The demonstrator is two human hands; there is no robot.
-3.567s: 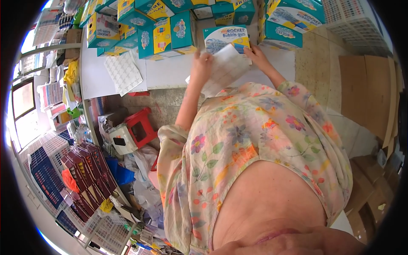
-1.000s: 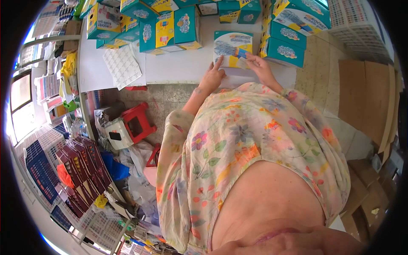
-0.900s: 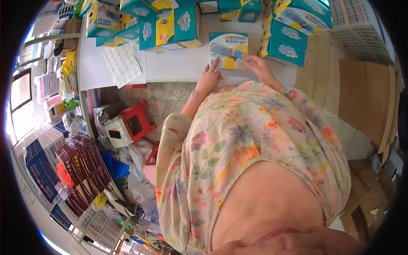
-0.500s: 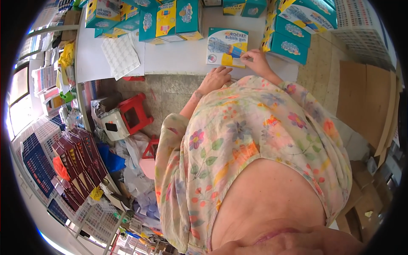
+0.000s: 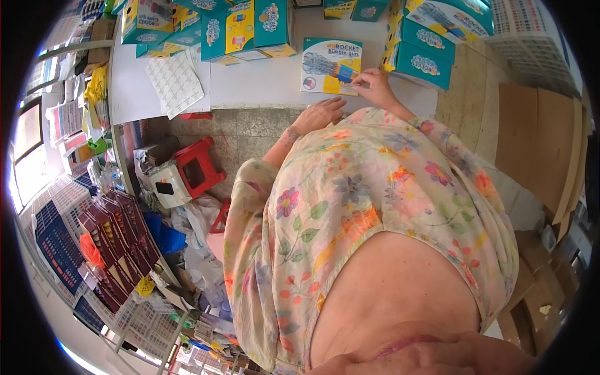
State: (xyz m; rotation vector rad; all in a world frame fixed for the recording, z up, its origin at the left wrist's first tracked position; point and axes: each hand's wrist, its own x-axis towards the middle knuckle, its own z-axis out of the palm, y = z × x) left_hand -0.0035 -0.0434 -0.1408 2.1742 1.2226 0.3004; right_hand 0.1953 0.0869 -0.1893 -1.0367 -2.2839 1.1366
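A white and teal bubble gun box (image 5: pixel 331 55) lies flat near the front edge of the white table, its printed face up. At the box's lower right corner is my right hand (image 5: pixel 375 87), thumb and fingers drawn together in a pinch. Whatever sits between those fingertips is too small to make out. My left hand (image 5: pixel 317 116) rests at the table's front edge just below the box, palm down with fingers stretched out and holding nothing. Left of the box, a sheet of pale round stickers (image 5: pixel 175 84) lies on the table.
Teal and yellow boxes (image 5: pixel 248 30) stand in a row along the back left; more stacked boxes (image 5: pixel 425 56) stand at the right. Below the table's left part are a red stool (image 5: pixel 199 165) and plastic bags. Cardboard sheets (image 5: pixel 531 150) lean at the right.
The whole view has shifted slightly. My right hand keeps its pinch at the box's corner, and my left hand stays at the table edge with its fingers a little straighter.
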